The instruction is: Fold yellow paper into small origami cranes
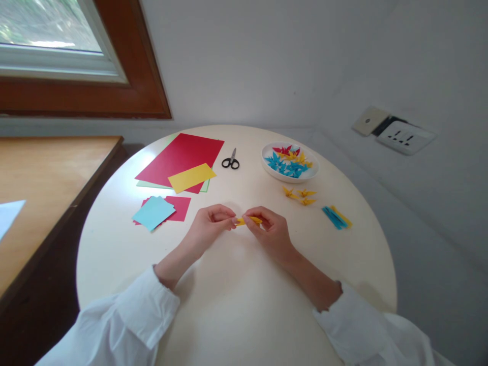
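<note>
Between my two hands is a small folded piece of yellow paper [254,220], held just over the middle of the round table. My left hand [213,221] pinches its left end between thumb and fingertips. Its right part is pinched by my right hand [270,227]. The fingers cover much of the paper, so its exact folded shape is hard to make out. Beyond my right hand, several yellow paper cranes [306,193] lie on the table. Further right rest narrow folded strips of blue and yellow paper [334,217].
A white round dish [293,179] holds red, yellow and blue paper cranes. Black-handled scissors [231,161] lie at the back. Large red sheets [179,157] with a yellow rectangle [191,177], and light-blue squares [154,213], are on the left. The white round table [236,310] stands near a wall.
</note>
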`<state>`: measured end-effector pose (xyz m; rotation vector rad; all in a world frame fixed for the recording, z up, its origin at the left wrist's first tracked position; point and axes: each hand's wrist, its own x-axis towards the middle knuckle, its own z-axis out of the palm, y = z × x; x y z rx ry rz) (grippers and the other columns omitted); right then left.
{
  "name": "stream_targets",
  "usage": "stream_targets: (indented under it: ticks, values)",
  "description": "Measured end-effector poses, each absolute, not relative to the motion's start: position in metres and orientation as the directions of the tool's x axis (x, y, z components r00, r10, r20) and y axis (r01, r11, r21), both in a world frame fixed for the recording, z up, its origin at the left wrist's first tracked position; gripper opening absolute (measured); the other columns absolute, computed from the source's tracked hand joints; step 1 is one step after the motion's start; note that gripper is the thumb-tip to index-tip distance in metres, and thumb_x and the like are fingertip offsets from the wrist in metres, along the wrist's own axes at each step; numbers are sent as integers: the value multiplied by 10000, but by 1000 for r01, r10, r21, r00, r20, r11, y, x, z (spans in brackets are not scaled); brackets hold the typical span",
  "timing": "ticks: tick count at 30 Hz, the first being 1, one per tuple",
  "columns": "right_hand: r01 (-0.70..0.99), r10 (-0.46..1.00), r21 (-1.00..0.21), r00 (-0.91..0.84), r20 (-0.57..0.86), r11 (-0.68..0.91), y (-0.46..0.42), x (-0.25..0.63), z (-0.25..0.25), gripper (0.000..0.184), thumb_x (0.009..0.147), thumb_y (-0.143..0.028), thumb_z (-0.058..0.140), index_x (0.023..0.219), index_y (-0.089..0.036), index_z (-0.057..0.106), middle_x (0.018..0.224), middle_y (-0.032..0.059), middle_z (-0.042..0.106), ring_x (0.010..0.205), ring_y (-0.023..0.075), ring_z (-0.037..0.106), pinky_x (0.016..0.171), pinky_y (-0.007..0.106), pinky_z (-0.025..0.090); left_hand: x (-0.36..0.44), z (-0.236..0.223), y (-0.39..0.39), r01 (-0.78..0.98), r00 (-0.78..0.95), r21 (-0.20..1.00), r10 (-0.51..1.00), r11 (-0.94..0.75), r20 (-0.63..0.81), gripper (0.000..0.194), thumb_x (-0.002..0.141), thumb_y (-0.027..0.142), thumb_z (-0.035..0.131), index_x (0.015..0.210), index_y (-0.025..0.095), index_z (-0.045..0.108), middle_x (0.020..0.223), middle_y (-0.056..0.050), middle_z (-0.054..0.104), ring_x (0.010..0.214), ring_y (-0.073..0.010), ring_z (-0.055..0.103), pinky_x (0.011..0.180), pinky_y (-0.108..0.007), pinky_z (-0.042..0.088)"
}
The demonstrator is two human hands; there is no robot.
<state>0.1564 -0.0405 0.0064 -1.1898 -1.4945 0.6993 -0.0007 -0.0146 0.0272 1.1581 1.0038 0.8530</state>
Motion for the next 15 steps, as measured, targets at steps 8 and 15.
stream_targets:
  ticks: [8,15]
  values:
    - [311,930,-891,49,364,332,-40,157,4,77,755,-249,585,712,-185,597,693,20,625,646,145,577,598,263,473,0,28,-14,-70,318,973,930,219,-186,111,587,179,671,674,145,612,584,-4,652,614,-126,610,641,-253,459]
    - [313,929,-889,53,367,334,-40,157,5,63,748,-239,590,713,-187,596,697,18,623,648,144,581,604,259,476,0,29,-14,-67,303,973,934,221,-191,141,566,163,667,693,142,608,568,-1,654,598,-124,605,626,-247,454]
